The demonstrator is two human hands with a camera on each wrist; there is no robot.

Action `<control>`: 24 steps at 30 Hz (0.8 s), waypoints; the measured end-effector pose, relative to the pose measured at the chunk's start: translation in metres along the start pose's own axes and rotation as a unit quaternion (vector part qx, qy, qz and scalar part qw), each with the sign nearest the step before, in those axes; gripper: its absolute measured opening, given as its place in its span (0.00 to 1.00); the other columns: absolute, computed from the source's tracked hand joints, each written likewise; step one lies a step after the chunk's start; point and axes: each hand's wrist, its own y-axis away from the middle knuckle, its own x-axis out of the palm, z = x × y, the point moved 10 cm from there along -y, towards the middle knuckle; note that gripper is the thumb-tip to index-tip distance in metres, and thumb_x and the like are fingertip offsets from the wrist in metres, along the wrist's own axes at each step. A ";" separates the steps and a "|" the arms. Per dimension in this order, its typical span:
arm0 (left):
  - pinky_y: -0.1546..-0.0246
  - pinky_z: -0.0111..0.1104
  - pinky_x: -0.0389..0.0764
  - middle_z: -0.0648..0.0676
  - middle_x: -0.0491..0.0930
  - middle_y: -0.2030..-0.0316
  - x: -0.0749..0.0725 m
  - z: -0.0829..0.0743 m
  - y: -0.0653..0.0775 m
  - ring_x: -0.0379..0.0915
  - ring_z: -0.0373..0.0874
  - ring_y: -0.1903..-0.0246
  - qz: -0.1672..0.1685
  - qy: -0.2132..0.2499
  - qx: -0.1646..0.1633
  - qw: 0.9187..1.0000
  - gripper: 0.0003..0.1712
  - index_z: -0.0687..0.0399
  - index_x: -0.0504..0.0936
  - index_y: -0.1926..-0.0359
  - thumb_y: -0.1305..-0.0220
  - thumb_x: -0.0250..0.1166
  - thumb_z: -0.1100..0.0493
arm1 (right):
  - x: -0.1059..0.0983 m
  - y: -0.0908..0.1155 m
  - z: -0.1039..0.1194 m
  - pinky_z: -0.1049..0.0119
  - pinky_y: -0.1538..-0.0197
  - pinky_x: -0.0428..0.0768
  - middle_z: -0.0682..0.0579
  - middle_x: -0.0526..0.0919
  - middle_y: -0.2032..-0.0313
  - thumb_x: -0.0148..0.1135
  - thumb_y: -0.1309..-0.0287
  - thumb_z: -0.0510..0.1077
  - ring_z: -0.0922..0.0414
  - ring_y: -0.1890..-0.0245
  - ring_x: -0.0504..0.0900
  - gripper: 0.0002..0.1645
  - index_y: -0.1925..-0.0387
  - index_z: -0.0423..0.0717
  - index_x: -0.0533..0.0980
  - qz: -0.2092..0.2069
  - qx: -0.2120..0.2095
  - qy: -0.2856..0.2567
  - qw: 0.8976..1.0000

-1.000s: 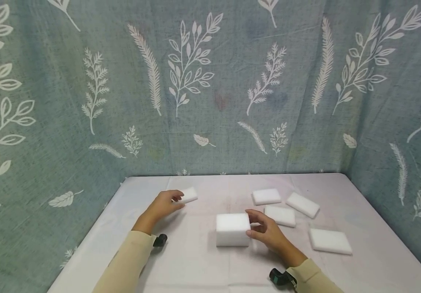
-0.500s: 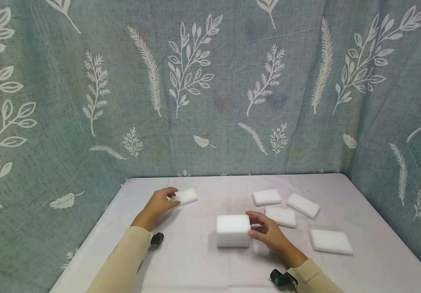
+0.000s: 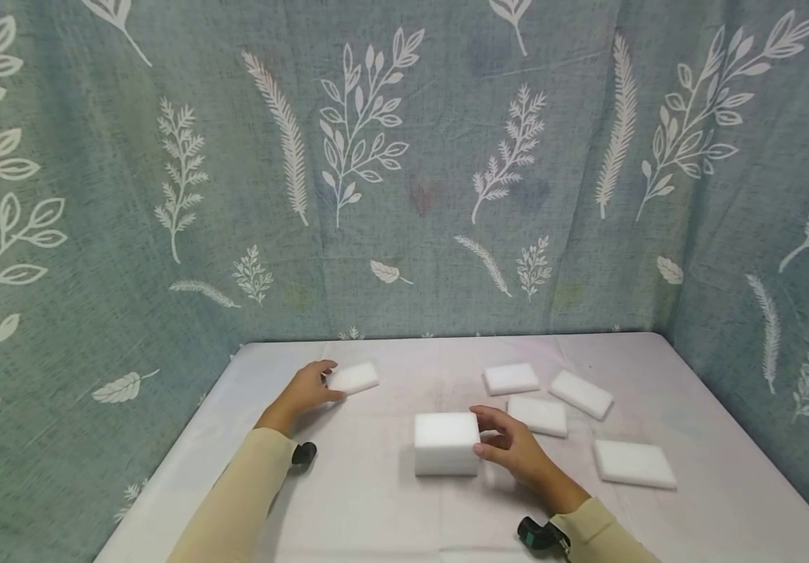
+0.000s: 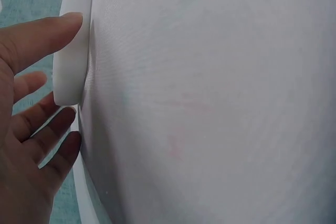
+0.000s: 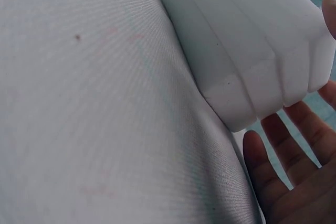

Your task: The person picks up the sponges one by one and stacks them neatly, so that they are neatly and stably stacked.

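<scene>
A white sponge block [image 3: 354, 378] lies flat at the back left of the table. My left hand [image 3: 306, 391] is around its left end, thumb at the near side and fingers spread beyond. In the left wrist view the thumb [image 4: 65, 27] overlaps the block [image 4: 72, 72]; the index tip shows apart from it. Front and centre stands a neat stack of several white sponge blocks [image 3: 445, 444]. My right hand [image 3: 513, 446] holds the stack's right end, thumb at the near edge and index finger at the far one. The right wrist view shows the layers [image 5: 252, 56] with fingertips against their ends.
Four-sided loose blocks lie right of the stack: one [image 3: 511, 378] at the back, another [image 3: 581, 393] angled beside it, a third [image 3: 538, 415] close behind my right hand. A further block [image 3: 634, 464] lies farthest right. Patterned cloth [image 3: 404, 172] hangs behind the table [image 3: 348, 485].
My left hand has drawn left from over the loose block to its left end, uncovering more of it. The thumb has lowered slightly. My right hand and the stack stay in place.
</scene>
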 end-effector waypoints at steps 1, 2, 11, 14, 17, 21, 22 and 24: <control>0.49 0.49 0.73 0.62 0.73 0.42 0.000 0.001 -0.001 0.71 0.56 0.49 0.000 0.001 -0.004 1.000 0.45 0.60 0.69 0.34 0.51 0.78 0.51 | 0.000 0.000 0.000 0.38 0.48 0.74 0.32 0.76 0.50 0.64 0.43 0.31 0.36 0.49 0.75 0.34 0.36 0.28 0.64 0.001 0.001 0.000 1.000; 0.49 0.49 0.73 0.62 0.73 0.43 0.000 0.002 -0.001 0.71 0.55 0.49 0.001 0.000 -0.005 1.000 0.45 0.60 0.70 0.34 0.52 0.78 0.51 | 0.000 0.000 0.000 0.38 0.48 0.74 0.32 0.76 0.50 0.65 0.43 0.32 0.36 0.49 0.75 0.34 0.36 0.28 0.64 0.001 0.001 0.001 1.000; 0.47 0.50 0.73 0.62 0.75 0.48 0.002 0.005 -0.006 0.71 0.55 0.50 0.003 -0.001 -0.001 1.000 0.44 0.63 0.72 0.36 0.52 0.78 0.50 | -0.002 -0.002 0.000 0.37 0.46 0.72 0.32 0.76 0.50 0.64 0.42 0.33 0.37 0.48 0.74 0.33 0.36 0.28 0.65 -0.003 0.004 0.004 1.000; 0.48 0.49 0.73 0.60 0.75 0.48 0.000 0.006 -0.006 0.71 0.54 0.51 -0.002 0.003 0.000 1.000 0.44 0.62 0.72 0.36 0.52 0.78 0.50 | -0.001 -0.002 0.002 0.37 0.46 0.72 0.33 0.76 0.50 0.64 0.41 0.33 0.37 0.48 0.74 0.33 0.36 0.28 0.64 -0.001 0.004 0.008 1.000; 0.49 0.49 0.74 0.60 0.76 0.50 -0.002 0.006 -0.006 0.71 0.53 0.53 -0.008 0.003 0.004 1.000 0.45 0.62 0.72 0.37 0.53 0.79 0.50 | -0.001 -0.002 0.002 0.37 0.46 0.72 0.33 0.76 0.50 0.64 0.41 0.33 0.37 0.48 0.74 0.33 0.36 0.28 0.64 0.000 0.007 0.012 1.000; 0.51 0.48 0.74 0.60 0.76 0.51 -0.003 0.005 -0.002 0.71 0.53 0.54 -0.016 0.011 0.017 1.000 0.45 0.63 0.73 0.37 0.55 0.80 0.49 | 0.000 -0.002 -0.004 0.38 0.46 0.73 0.33 0.76 0.50 0.63 0.41 0.33 0.37 0.48 0.74 0.33 0.36 0.28 0.65 0.000 0.004 0.018 1.000; 0.51 0.48 0.74 0.60 0.76 0.51 -0.002 0.006 -0.001 0.71 0.53 0.54 -0.016 0.017 0.019 1.000 0.45 0.63 0.73 0.38 0.55 0.80 0.49 | 0.000 -0.001 -0.009 0.38 0.46 0.73 0.33 0.76 0.50 0.63 0.41 0.33 0.37 0.48 0.74 0.33 0.36 0.28 0.64 0.000 0.002 0.016 1.000; 0.51 0.48 0.75 0.60 0.76 0.50 -0.001 0.007 0.002 0.71 0.53 0.53 -0.016 0.025 0.022 0.999 0.46 0.62 0.74 0.38 0.57 0.81 0.48 | 0.000 -0.001 -0.018 0.38 0.47 0.73 0.34 0.76 0.49 0.63 0.40 0.33 0.38 0.48 0.74 0.33 0.36 0.29 0.64 0.000 -0.001 0.017 1.000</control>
